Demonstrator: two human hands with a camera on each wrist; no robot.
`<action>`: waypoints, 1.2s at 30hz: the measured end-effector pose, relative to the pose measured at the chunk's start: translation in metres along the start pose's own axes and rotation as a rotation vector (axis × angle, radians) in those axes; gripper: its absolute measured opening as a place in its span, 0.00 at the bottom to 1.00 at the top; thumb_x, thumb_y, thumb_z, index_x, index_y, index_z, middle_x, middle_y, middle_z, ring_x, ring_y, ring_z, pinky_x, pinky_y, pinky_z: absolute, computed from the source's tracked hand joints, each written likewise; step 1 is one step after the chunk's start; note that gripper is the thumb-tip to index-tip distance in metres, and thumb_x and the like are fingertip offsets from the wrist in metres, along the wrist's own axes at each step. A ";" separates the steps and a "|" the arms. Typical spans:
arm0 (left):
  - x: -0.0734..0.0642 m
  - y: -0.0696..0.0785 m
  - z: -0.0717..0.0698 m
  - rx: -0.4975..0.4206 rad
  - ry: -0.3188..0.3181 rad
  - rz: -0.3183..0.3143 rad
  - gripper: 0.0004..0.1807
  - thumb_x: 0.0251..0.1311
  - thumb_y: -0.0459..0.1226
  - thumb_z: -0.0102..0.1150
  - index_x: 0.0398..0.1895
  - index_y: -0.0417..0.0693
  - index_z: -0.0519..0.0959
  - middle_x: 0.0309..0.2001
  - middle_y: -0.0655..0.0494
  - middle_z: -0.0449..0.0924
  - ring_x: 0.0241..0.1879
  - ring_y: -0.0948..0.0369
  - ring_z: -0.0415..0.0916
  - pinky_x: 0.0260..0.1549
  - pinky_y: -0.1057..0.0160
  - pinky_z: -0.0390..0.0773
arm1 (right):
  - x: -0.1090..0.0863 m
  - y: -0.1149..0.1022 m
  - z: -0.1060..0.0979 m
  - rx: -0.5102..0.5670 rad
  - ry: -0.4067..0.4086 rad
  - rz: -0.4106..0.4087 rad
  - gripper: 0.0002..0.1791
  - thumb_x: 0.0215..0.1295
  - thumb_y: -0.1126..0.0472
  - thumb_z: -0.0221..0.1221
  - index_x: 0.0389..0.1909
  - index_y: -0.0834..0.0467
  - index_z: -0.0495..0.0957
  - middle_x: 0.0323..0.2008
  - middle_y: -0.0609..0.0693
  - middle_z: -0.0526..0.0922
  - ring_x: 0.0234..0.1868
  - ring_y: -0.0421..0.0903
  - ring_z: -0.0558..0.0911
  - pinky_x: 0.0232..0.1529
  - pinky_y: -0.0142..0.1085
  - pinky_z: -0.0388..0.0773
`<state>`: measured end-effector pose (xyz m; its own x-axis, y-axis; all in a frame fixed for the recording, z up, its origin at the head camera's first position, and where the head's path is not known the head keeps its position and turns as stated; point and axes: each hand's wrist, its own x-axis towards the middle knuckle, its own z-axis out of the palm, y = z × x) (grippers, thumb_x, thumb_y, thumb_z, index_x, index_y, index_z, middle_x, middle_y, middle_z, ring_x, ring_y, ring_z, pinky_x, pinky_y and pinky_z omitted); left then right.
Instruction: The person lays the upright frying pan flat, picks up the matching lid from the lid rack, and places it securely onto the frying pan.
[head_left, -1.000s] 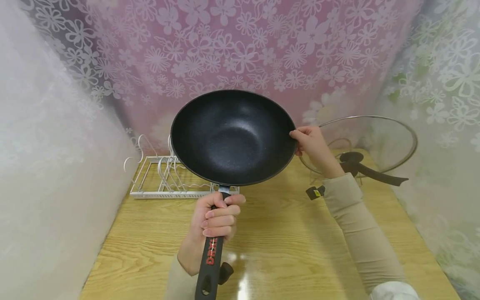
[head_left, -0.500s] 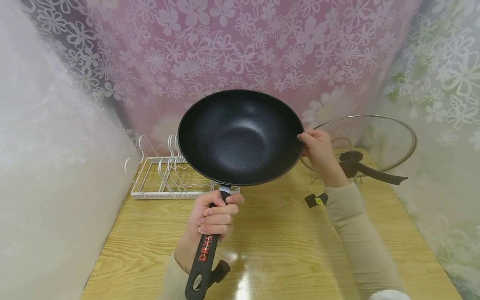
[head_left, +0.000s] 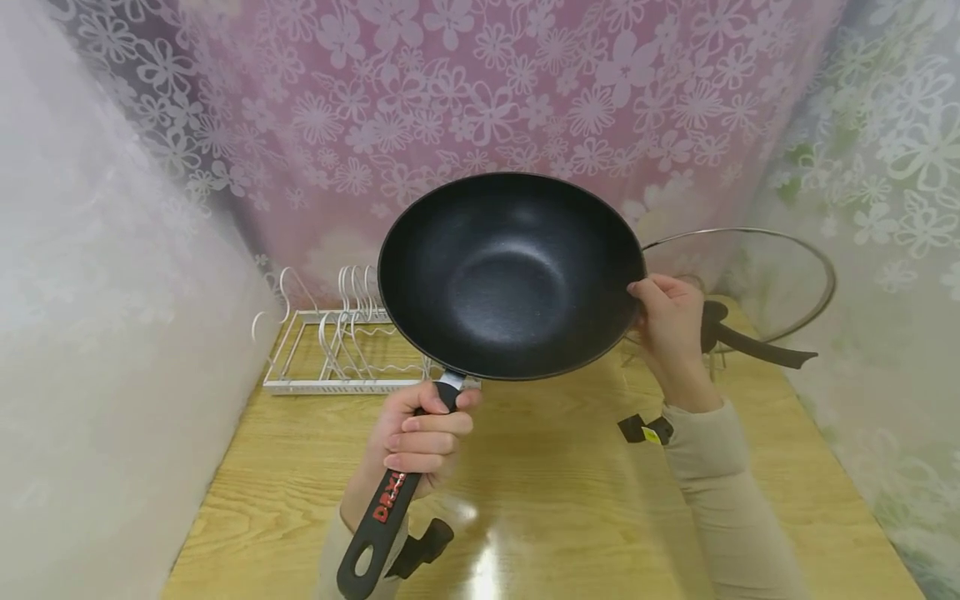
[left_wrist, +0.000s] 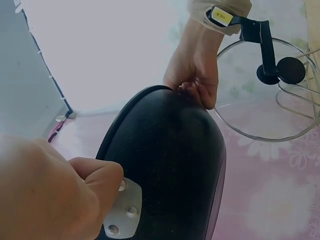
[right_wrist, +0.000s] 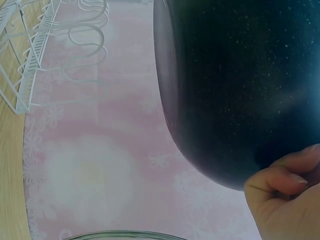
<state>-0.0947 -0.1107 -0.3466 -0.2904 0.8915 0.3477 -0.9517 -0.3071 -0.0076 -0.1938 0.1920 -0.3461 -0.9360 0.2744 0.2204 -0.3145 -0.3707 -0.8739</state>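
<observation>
A black wok is held up above the table, its inside facing the head camera. My left hand grips the black handle close to the metal joint, fingers wrapped round it. On the wok's right edge, my right hand pinches the rim between thumb and fingers. The left wrist view shows the wok's dark underside and a riveted metal bracket beside the left hand. In the right wrist view, curled fingers press against the wok's outer wall.
A white wire rack stands on the wooden table at the back left, partly behind the wok. At the back right a glass lid with a black handle stands upright in a wire holder. Floral curtains surround the table.
The wok has shifted to the right, with its handle end swinging left. My right hand has moved right and slightly down with the rim. Both hands have kept their hold.
</observation>
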 end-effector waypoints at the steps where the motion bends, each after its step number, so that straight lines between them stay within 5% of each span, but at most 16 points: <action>1: 0.000 0.000 0.000 0.005 -0.002 -0.003 0.10 0.60 0.27 0.39 0.45 0.42 0.62 0.17 0.62 0.52 0.08 0.69 0.54 0.07 0.75 0.62 | -0.002 -0.001 0.000 0.004 0.017 -0.011 0.20 0.59 0.80 0.48 0.10 0.65 0.74 0.13 0.50 0.75 0.11 0.39 0.72 0.11 0.28 0.70; 9: -0.003 0.000 0.001 -0.028 -0.008 -0.016 0.12 0.61 0.27 0.39 0.47 0.41 0.61 0.18 0.62 0.52 0.09 0.70 0.55 0.07 0.74 0.63 | -0.018 -0.004 -0.005 0.063 0.102 -0.052 0.20 0.58 0.82 0.47 0.09 0.68 0.73 0.10 0.50 0.71 0.09 0.38 0.66 0.09 0.26 0.60; 16: -0.003 -0.002 0.001 -0.045 -0.001 -0.031 0.12 0.62 0.27 0.39 0.49 0.41 0.60 0.18 0.62 0.53 0.09 0.70 0.55 0.08 0.75 0.64 | -0.033 -0.009 -0.011 0.102 0.160 -0.081 0.20 0.57 0.83 0.46 0.08 0.69 0.71 0.10 0.50 0.72 0.08 0.39 0.69 0.07 0.27 0.64; 24: -0.004 0.002 0.002 -0.032 0.024 -0.065 0.13 0.62 0.28 0.40 0.50 0.40 0.62 0.18 0.62 0.53 0.10 0.70 0.57 0.09 0.73 0.67 | -0.046 -0.014 -0.013 0.126 0.195 -0.138 0.18 0.56 0.84 0.45 0.09 0.71 0.69 0.08 0.50 0.67 0.07 0.39 0.64 0.07 0.27 0.56; 36: -0.004 0.009 0.004 -0.014 0.021 -0.138 0.13 0.63 0.28 0.40 0.51 0.42 0.60 0.18 0.62 0.53 0.10 0.69 0.57 0.07 0.74 0.65 | -0.062 -0.026 -0.020 0.117 0.191 -0.151 0.18 0.57 0.84 0.48 0.09 0.73 0.66 0.07 0.52 0.63 0.07 0.42 0.62 0.07 0.30 0.56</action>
<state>-0.1017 -0.1189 -0.3442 -0.1586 0.9317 0.3267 -0.9840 -0.1764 0.0255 -0.1245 0.2024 -0.3461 -0.8340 0.4924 0.2490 -0.4745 -0.4096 -0.7792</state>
